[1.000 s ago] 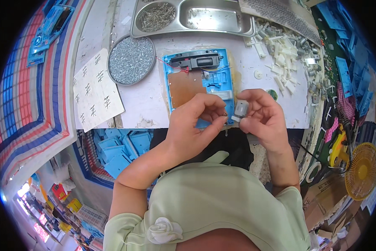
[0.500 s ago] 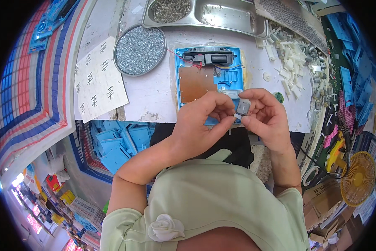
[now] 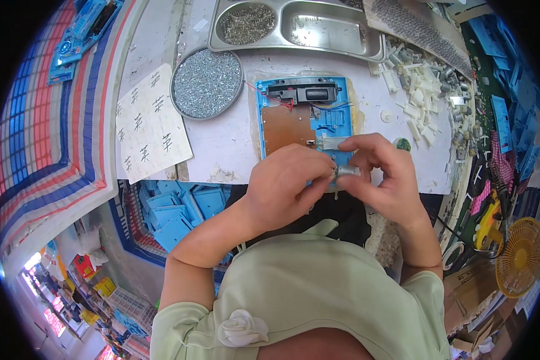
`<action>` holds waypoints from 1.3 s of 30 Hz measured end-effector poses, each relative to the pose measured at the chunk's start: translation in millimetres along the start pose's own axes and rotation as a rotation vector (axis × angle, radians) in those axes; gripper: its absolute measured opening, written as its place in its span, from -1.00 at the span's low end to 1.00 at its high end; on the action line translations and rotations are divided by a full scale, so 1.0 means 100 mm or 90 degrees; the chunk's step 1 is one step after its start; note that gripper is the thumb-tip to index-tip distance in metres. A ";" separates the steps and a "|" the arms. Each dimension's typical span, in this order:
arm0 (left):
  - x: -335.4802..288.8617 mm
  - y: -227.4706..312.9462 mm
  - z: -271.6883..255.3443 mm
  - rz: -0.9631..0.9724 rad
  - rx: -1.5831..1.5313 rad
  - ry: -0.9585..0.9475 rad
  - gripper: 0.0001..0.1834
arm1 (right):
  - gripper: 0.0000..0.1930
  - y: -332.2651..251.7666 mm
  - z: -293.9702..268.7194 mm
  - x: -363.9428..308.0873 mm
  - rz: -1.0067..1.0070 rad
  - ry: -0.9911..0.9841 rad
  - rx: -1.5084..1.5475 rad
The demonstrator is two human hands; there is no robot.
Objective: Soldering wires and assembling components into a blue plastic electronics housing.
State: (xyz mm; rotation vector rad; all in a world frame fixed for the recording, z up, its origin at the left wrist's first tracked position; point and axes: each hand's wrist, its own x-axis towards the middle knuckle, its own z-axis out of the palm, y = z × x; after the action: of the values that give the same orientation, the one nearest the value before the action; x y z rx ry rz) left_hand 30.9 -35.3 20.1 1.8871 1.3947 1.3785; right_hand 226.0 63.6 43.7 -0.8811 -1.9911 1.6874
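A blue plastic housing (image 3: 346, 120) lies on the table in front of me, with a brown circuit board (image 3: 285, 127) and a black module (image 3: 300, 92) inside it. Over its lower right part, my right hand (image 3: 387, 180) pinches a small silver motor (image 3: 346, 171) between thumb and fingers. My left hand (image 3: 285, 183) is closed at the motor's left end; what its fingertips grip is hidden. A pale, whitish part (image 3: 331, 143) sits in the housing just above the hands. Thin red and dark wires run beside the black module.
A round dish of screws (image 3: 207, 84) and a metal tray (image 3: 330, 27) with small hardware stand at the back. White plastic parts and motors (image 3: 423, 99) are heaped right. A paper sheet (image 3: 153, 126) lies left; blue panels (image 3: 174, 213) fill a bin below the table edge.
The motor has tipped from upright to lying sideways and sits slightly lower between my hands. The whole view has shifted a little, so the table appears lower and farther right.
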 end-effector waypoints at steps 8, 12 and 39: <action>-0.07 0.02 -0.02 -0.127 -0.116 0.015 -0.76 | -0.58 0.07 0.08 0.00 -0.292 0.078 -0.136; -0.05 0.04 -0.02 -0.112 -0.081 0.020 -0.76 | -0.57 0.06 0.08 -0.03 -0.338 0.086 -0.177; 0.49 -0.51 -0.01 0.150 0.328 -0.051 -0.72 | -0.67 0.32 -0.27 -0.07 -0.155 0.245 -0.174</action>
State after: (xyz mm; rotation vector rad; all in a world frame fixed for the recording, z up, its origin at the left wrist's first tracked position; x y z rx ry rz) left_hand 6.7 28.7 3.5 2.4705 1.6430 1.0920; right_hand 255.4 80.7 18.8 -0.9264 -1.9850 1.0395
